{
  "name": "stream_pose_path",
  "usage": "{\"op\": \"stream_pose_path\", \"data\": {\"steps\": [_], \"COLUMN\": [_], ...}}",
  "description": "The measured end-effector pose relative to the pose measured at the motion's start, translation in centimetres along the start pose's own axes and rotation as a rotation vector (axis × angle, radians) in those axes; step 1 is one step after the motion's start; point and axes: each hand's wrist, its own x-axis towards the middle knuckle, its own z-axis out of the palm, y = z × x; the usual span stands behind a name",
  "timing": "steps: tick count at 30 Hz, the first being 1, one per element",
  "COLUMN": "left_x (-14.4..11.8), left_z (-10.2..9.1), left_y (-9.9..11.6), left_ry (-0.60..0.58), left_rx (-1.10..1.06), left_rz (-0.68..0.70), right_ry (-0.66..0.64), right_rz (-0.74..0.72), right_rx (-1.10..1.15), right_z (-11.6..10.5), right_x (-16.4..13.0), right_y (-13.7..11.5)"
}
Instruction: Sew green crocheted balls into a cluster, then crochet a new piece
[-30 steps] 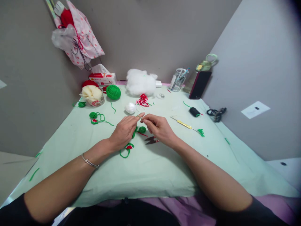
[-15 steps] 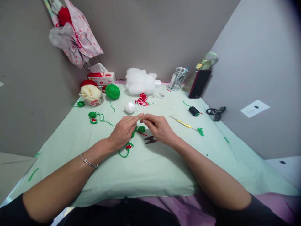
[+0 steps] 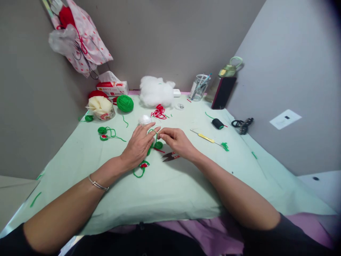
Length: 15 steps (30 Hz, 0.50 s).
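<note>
My left hand [image 3: 137,144] lies over the table with its fingers spread, and a strand of green yarn [image 3: 156,137] runs beside its fingertips. My right hand [image 3: 177,142] pinches that yarn between thumb and fingertips. Below the fingers sits a small green crocheted piece [image 3: 158,145], partly hidden by my left hand, with a short red strand beside it. Thread snips [image 3: 169,156] with dark blades lie under my right hand. Nearer me rests a green, white and red crocheted piece [image 3: 144,164] with a yarn tail.
Behind the hands are a white yarn ball [image 3: 145,120], tangled red yarn [image 3: 159,112], white stuffing [image 3: 156,91] and a green yarn ball [image 3: 125,103]. On the right lie a yellow-handled crochet hook [image 3: 206,138], black thread spool [image 3: 217,123] and phone [image 3: 224,93]. More crocheted pieces [image 3: 102,131] lie left.
My left fingers have spread and lifted apart from my right fingertips. A loop of green yarn now shows between the hands. The whole view has shifted slightly.
</note>
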Motion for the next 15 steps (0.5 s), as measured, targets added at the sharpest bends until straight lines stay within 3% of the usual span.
{"op": "stream_pose_path", "data": {"steps": [12, 15], "left_x": [-0.02, -0.04], "left_z": [0.05, 0.12], "left_y": [0.22, 0.22], "left_ry": [-0.052, -0.071], "left_rx": [0.036, 0.048], "left_rz": [-0.035, -0.021], "right_ry": [0.014, -0.052], "right_rz": [0.023, 0.019], "right_rx": [0.122, 0.203], "right_z": [0.1, 0.07], "right_x": [0.24, 0.32], "right_y": [0.53, 0.62]}}
